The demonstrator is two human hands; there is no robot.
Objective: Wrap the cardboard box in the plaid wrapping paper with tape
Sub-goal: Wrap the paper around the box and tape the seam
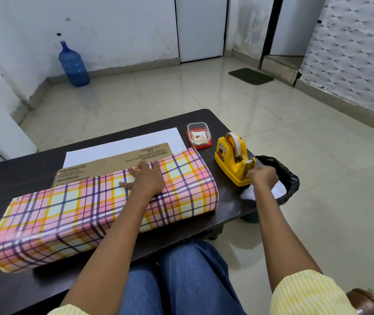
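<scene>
A flat cardboard box (113,163) lies on the dark table (22,176), mostly covered by plaid wrapping paper (72,214) folded over it from the near side. The paper's white underside (127,142) shows beyond the box. My left hand (146,178) presses flat on the paper's edge on top of the box, fingers spread. My right hand (262,177) is at the cutter end of a yellow tape dispenser (233,160), fingers curled, apparently pinching the tape end; the tape itself is too small to make out.
A small clear plastic container on a red lid (198,135) stands behind the dispenser. A bin with a black bag (288,176) sits just past the table's right edge. A blue water jug (73,64) stands by the far wall.
</scene>
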